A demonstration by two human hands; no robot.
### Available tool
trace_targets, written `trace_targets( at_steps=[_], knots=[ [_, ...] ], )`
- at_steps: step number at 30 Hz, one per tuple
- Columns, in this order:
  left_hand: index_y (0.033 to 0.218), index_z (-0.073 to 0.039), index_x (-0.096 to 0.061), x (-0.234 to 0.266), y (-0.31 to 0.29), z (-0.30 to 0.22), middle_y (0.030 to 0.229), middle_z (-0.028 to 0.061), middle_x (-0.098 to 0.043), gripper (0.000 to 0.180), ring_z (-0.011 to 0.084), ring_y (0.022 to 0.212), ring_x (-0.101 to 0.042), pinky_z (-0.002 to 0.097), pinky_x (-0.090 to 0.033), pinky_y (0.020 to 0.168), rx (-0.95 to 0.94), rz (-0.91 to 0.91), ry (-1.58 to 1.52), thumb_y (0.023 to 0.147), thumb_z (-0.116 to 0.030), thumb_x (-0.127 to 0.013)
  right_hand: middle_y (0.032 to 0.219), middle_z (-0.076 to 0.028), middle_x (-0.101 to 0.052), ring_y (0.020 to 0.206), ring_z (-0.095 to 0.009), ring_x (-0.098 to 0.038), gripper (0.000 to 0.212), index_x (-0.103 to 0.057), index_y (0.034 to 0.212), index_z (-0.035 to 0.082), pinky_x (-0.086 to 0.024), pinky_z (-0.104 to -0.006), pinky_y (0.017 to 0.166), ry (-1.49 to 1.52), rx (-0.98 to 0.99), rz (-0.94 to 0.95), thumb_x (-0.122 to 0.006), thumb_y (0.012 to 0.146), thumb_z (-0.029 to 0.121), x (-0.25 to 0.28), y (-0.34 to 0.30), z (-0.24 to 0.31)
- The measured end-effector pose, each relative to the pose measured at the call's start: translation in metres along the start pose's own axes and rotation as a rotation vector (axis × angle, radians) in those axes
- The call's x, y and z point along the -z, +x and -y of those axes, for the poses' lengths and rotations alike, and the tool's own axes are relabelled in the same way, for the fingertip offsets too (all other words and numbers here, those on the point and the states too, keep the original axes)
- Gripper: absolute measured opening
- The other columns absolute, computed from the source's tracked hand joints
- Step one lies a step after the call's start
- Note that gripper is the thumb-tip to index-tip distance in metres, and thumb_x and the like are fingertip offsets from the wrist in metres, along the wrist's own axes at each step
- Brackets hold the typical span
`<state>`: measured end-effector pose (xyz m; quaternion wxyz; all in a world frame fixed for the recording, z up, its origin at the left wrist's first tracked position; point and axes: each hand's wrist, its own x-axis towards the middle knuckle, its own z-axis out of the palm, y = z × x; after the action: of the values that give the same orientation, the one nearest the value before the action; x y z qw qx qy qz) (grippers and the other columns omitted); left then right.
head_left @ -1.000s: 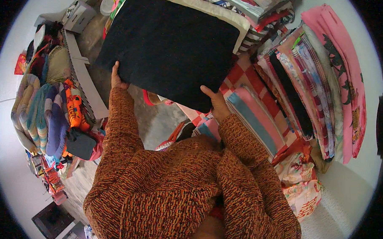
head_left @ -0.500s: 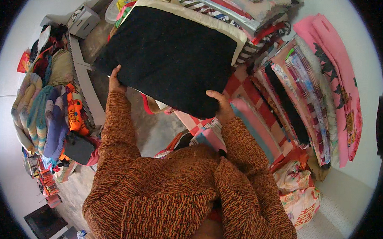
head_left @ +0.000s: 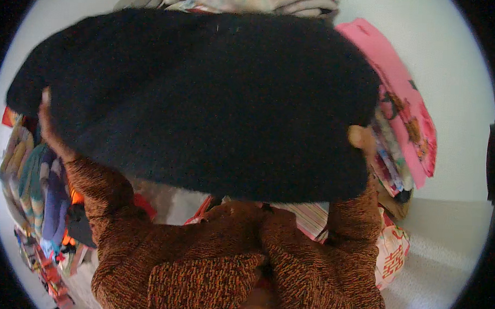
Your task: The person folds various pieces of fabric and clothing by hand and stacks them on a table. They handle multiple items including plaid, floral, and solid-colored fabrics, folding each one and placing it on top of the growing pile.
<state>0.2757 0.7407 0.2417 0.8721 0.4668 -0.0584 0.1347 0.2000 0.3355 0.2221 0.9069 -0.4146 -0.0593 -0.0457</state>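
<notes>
A folded black cloth (head_left: 216, 104) with a soft, fuzzy surface is raised close in front of me and fills most of the upper view. My left hand (head_left: 53, 131) grips its left edge, the thumb lying on the near face. At the right edge my right hand (head_left: 363, 141) holds it in the same way, thumb on top. The other fingers of both hands are hidden behind the cloth. Its lower edge hangs just above my forearms in brown knitted sleeves.
Folded blankets (head_left: 253, 1) are stacked beyond the cloth. To the right lie a pink folded blanket (head_left: 417, 122) and other folded fabrics (head_left: 384, 151) by the white wall (head_left: 457, 80). A printed bag (head_left: 392, 255) sits lower right. More folded blankets (head_left: 52, 191) are piled at left.
The black cloth has come up and nearer, so it looks much larger and hides the stacks behind it. Both hands have risen with it and appear farther apart.
</notes>
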Motion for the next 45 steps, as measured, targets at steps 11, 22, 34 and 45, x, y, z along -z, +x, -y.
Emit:
trace_targets(
  at_steps=[11, 22, 34, 45],
  knots=[
    [0.11, -0.008, -0.058, -0.3, 0.081, 0.074, 0.106, 0.0092, -0.063, 0.03, 0.0277, 0.092, -0.061, 0.0392, -0.05, 0.08, 0.036, 0.52, -0.245, 0.082, -0.02, -0.061, 0.117, -0.022, -0.056, 0.104, -0.028, -0.059, 0.038, -0.055, 0.114, -0.005, -0.051, -0.0368, 0.087, -0.547, 0.946, -0.537, -0.06, 0.084, 0.018, 0.003, 0.01, 0.269],
    [0.108, 0.001, -0.057, -0.385, -0.009, 0.397, 0.104, 0.0113, -0.062, 0.039, 0.0259, 0.092, -0.06, 0.0369, -0.053, 0.076, 0.607, 0.325, -0.576, 0.073, -0.005, -0.073, 0.113, -0.016, -0.06, 0.099, -0.027, -0.06, 0.046, -0.053, 0.117, -0.005, -0.049, -0.0371, 0.088, -0.515, 0.171, -0.716, -0.062, 0.084, 0.025, 0.296, -0.1, 0.265],
    [0.11, 0.01, -0.051, -0.391, 0.019, 0.364, 0.104, 0.0183, -0.06, 0.062, 0.0268, 0.091, -0.06, 0.0373, -0.052, 0.072, 0.445, 0.18, -0.048, 0.069, -0.03, -0.075, 0.121, -0.015, -0.056, 0.109, -0.027, -0.056, 0.045, -0.05, 0.122, -0.004, -0.045, -0.038, 0.095, -0.452, 0.104, -0.93, -0.056, 0.089, 0.025, 0.319, -0.118, 0.219],
    [0.118, 0.006, -0.043, -0.345, 0.02, 0.358, 0.113, 0.0222, -0.052, 0.051, 0.0318, 0.102, -0.051, 0.0407, -0.046, 0.082, 0.39, 0.421, -0.044, 0.077, -0.014, -0.066, 0.116, -0.02, -0.058, 0.105, -0.028, -0.059, 0.049, -0.049, 0.12, -0.009, -0.045, -0.0406, 0.095, -0.413, -0.196, -0.889, -0.054, 0.089, 0.028, 0.377, -0.116, 0.25]
  ],
)
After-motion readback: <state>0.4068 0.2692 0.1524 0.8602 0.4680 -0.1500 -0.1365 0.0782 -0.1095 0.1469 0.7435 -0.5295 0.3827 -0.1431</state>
